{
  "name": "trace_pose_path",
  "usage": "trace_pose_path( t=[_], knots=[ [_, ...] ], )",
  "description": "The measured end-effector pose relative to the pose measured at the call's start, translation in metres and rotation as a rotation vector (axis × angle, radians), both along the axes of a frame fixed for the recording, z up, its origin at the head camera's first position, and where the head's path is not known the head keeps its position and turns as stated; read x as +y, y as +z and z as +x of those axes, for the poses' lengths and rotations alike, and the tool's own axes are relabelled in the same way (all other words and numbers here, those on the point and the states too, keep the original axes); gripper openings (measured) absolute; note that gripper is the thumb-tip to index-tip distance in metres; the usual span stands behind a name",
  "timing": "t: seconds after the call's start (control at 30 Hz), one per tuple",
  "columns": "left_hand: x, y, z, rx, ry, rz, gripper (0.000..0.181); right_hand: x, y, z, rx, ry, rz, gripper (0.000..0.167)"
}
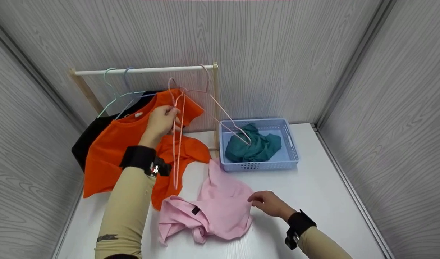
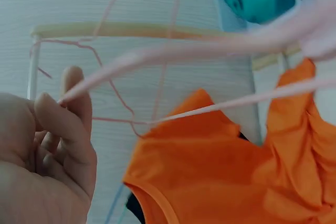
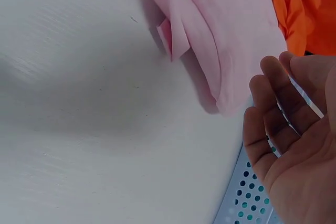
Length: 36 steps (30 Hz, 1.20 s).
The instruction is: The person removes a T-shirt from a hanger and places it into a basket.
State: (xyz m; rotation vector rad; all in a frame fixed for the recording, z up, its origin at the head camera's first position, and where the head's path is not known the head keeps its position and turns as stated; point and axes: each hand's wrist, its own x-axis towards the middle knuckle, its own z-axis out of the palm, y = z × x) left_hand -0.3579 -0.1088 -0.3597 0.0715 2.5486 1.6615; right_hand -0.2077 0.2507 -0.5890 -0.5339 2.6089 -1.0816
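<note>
In the head view my left hand pinches a pink hanger near its hook, in front of an orange shirt that hangs on the rack. The left wrist view shows thumb and finger of the left hand closed on the pink wire. A crumpled pink garment with a dark label lies on the table. At its right edge is my right hand, fingers loosely bent. In the right wrist view the right hand holds nothing, its fingertips close beside the pink cloth.
The rack's white rail carries a mint hanger, a blue hanger and another pink hanger, which reaches over a blue basket. Teal cloth lies in the basket. A black garment hangs behind the orange shirt.
</note>
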Motion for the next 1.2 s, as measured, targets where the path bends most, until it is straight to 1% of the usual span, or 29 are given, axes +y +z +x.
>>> trace_pose_path(
  t=[0.1,0.17,0.23,0.3,0.37,0.5,0.57,0.63,0.73,0.87,0.97,1.03,1.2],
  knots=[
    [0.009,0.012,-0.01,0.009,0.051,0.111,0.037,0.0,-0.002,0.002,-0.001,0.004,0.006,0.019],
    [0.013,0.019,-0.015,0.002,0.062,0.17,0.038,-0.001,-0.004,0.003,-0.009,0.007,0.005,0.019],
    [0.015,0.024,-0.019,-0.015,0.065,0.208,0.039,-0.001,-0.006,0.004,-0.018,0.012,0.002,0.02],
    [0.017,0.027,-0.023,-0.046,0.064,0.24,0.038,-0.001,-0.008,0.005,-0.029,0.015,-0.002,0.02],
    [0.019,0.027,-0.029,-0.069,0.059,0.257,0.036,-0.001,-0.008,0.005,-0.04,0.015,-0.009,0.02],
    [0.026,0.026,-0.037,-0.089,0.063,0.33,0.033,-0.002,-0.009,0.005,-0.052,0.015,-0.011,0.021],
    [0.029,0.025,-0.039,-0.096,0.063,0.362,0.033,-0.002,-0.009,0.005,-0.05,0.016,-0.01,0.02],
    [0.032,0.022,-0.041,-0.113,0.051,0.377,0.034,-0.003,-0.01,0.004,-0.041,0.016,-0.007,0.02],
    [0.036,0.015,-0.042,-0.161,0.03,0.378,0.034,-0.004,-0.011,0.004,-0.038,0.016,-0.006,0.02],
    [0.045,0.004,-0.043,-0.228,-0.004,0.426,0.031,-0.005,-0.012,0.003,-0.062,0.014,-0.005,0.021],
    [0.052,-0.002,-0.042,-0.233,-0.034,0.442,0.03,-0.007,-0.012,0.002,-0.068,0.014,-0.003,0.021],
    [0.056,-0.006,-0.041,-0.217,-0.064,0.411,0.032,-0.007,-0.012,0.0,-0.063,0.014,-0.004,0.02],
    [0.057,-0.02,-0.034,-0.169,-0.136,0.269,0.037,-0.011,-0.011,-0.005,-0.04,0.016,0.002,0.019]
  ],
)
